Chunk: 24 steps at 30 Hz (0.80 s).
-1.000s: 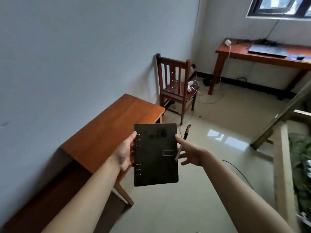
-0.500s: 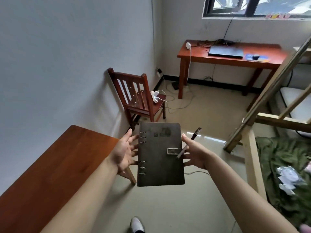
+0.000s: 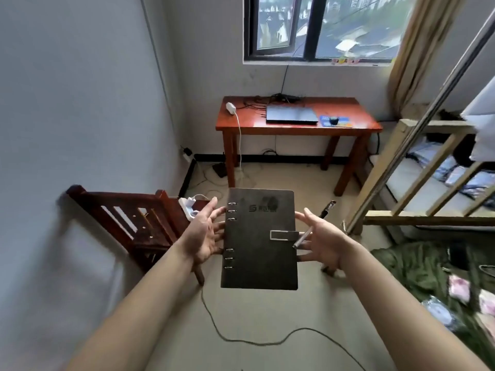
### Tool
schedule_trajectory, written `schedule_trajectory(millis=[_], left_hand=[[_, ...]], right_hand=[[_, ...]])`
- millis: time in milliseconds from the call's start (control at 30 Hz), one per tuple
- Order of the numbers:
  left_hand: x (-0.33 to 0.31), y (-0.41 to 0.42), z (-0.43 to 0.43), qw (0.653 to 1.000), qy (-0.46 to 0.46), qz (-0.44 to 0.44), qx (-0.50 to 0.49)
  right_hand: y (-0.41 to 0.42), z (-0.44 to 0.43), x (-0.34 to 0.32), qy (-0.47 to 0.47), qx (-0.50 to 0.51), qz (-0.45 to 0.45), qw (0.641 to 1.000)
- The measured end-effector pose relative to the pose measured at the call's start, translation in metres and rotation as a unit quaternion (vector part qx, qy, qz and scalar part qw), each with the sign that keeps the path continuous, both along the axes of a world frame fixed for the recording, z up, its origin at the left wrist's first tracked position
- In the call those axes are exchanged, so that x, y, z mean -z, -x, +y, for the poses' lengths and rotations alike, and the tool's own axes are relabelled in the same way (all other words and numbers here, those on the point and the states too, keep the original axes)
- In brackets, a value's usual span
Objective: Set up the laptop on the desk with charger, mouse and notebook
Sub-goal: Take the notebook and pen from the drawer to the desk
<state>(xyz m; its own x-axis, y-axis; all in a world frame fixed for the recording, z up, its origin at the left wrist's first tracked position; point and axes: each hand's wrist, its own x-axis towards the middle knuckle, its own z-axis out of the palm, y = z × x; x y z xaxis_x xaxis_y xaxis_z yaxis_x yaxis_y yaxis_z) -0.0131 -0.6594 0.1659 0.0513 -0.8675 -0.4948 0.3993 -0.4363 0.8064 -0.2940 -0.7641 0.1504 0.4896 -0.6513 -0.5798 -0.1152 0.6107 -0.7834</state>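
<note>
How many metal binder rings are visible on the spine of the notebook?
6, all on the left spine of the notebook: three near the top and three lower down, beside the left hand. None seems hidden, though the picture is slightly blurred.

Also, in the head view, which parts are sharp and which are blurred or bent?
Head view: the notebook and desk look fairly sharp; the chair at the left and the bedding at the right are smeared by motion; the wide lens bends the bed frame; daylight comes from the window.
</note>
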Motion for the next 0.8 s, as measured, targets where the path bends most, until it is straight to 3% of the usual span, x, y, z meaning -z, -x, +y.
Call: schedule_trajectory(millis=[367, 800], left_hand=[[0.014, 0.017, -0.291, 0.997, 0.006, -0.013, 0.082], [-0.031, 0.009, -0.595, 0.998, 0.034, -0.016, 0.055]], right_hand=[[0.027, -0.238, 0.027, 0.008, 0.099, -0.027, 0.995], [0.012, -0.557, -0.032, 0.019, 0.066, -0.037, 0.997]])
